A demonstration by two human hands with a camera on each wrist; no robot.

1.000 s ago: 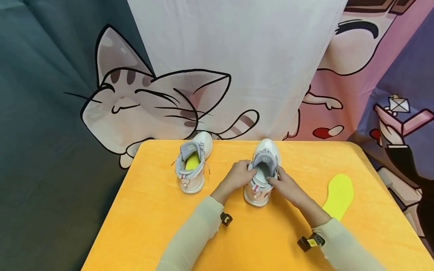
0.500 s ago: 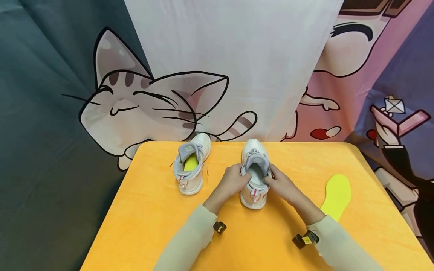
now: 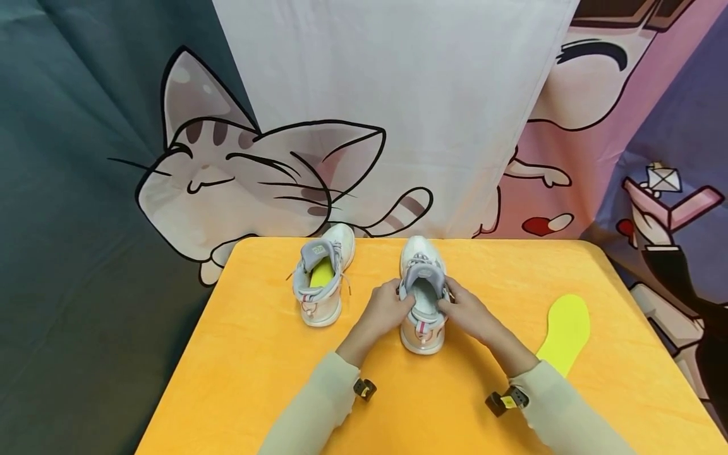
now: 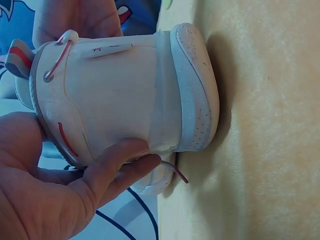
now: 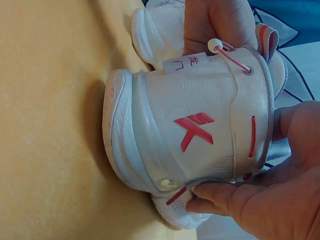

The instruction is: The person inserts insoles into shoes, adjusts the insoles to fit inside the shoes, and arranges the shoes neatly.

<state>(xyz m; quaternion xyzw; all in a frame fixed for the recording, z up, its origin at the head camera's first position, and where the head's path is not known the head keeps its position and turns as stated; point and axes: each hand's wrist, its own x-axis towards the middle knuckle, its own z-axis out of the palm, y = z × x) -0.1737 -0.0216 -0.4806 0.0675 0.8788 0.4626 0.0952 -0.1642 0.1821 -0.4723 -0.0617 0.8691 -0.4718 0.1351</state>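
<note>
A white sneaker (image 3: pixel 422 338) stands on the table with its heel toward me and its toe away. My left hand (image 3: pixel 384 311) grips the left side of its collar, thumb over the rim and fingers along the outside. On the opposite side my right hand (image 3: pixel 473 314) grips the collar the same way. In the left wrist view the sneaker's heel (image 4: pixel 115 90) shows between both hands. The right wrist view shows a red logo on the sneaker's side (image 5: pixel 195 130). Inside, a pale lining is visible.
A matching sneaker (image 3: pixel 321 309) stands to the left, with a yellow-green insole (image 3: pixel 322 273) inside. Another yellow-green insole (image 3: pixel 569 328) lies on the yellow table (image 3: pixel 239 379) at the right, partly hidden by my right arm. A printed curtain (image 3: pixel 432 95) hangs behind.
Both hands and the sneaker they hold have shifted left, closer to the other sneaker, and slightly toward me. The other sneaker and the loose insole stay put.
</note>
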